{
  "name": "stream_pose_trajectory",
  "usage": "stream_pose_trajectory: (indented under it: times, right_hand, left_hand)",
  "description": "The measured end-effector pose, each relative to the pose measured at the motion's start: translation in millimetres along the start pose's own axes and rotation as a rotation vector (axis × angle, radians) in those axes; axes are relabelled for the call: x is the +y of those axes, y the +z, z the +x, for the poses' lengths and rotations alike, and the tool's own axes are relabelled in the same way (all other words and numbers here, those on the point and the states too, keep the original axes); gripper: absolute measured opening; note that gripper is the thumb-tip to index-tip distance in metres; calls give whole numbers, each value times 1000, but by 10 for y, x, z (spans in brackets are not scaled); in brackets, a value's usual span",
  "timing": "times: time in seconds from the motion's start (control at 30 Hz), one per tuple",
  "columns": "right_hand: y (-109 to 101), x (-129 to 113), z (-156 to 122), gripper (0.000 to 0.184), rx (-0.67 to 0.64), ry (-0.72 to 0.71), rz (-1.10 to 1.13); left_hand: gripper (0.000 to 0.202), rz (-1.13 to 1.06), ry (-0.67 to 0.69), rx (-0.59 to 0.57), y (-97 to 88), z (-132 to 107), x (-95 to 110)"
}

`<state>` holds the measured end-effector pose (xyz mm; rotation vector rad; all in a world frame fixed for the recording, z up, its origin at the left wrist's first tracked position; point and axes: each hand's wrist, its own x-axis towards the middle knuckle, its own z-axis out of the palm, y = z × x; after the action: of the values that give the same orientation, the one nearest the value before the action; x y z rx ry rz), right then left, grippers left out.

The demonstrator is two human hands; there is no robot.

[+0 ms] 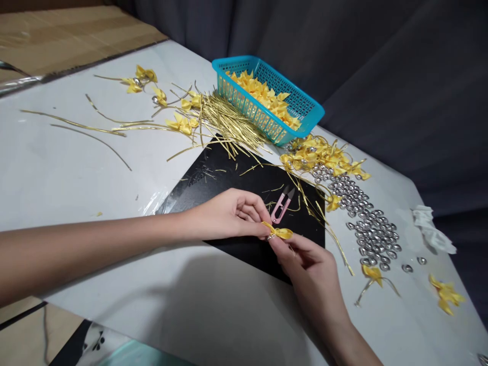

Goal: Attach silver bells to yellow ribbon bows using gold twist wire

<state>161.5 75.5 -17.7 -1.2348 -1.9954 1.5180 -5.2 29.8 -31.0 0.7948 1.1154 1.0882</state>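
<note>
Between both hands is a small yellow ribbon bow (282,233), held over a black board (251,254). My left hand (238,213) pinches its left side between thumb and fingertips. From below and the right, my right hand (312,264) grips the bow too, thumb against its middle. Something small and silvery shows at the bow's centre, partly covered by the fingers. Just beyond the fingertips lie pink thread snips (281,208), with bits of gold cord around them on the board.
A blue basket (320,119) of yellow bows stands at the back, beside a pile of gold cords (232,122). Silver rings (375,234) lie heaped at right, near tied bows (324,155). A crumpled white tissue (432,229) rests by the right edge.
</note>
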Motion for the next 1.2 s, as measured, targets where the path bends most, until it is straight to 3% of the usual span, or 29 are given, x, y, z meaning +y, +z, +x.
stream_pose_trajectory:
  times: [0.2, 0.6, 0.93, 1.2]
  right_hand:
    - [-4, 10, -18, 25, -39, 58, 116]
    - [-35, -1, -14, 23, 50, -33, -10]
    - [21, 16, -1, 22, -37, -49, 109]
    - [-54, 49, 19, 22, 67, -118, 18]
  left_hand:
    - [12, 14, 88, -64, -22, -19, -50]
    - [7, 41, 46, -24, 19, -21, -33]
    - [10, 1, 10, -63, -4, -22, 8]
    - [14, 88, -2, -27, 18, -22, 33]
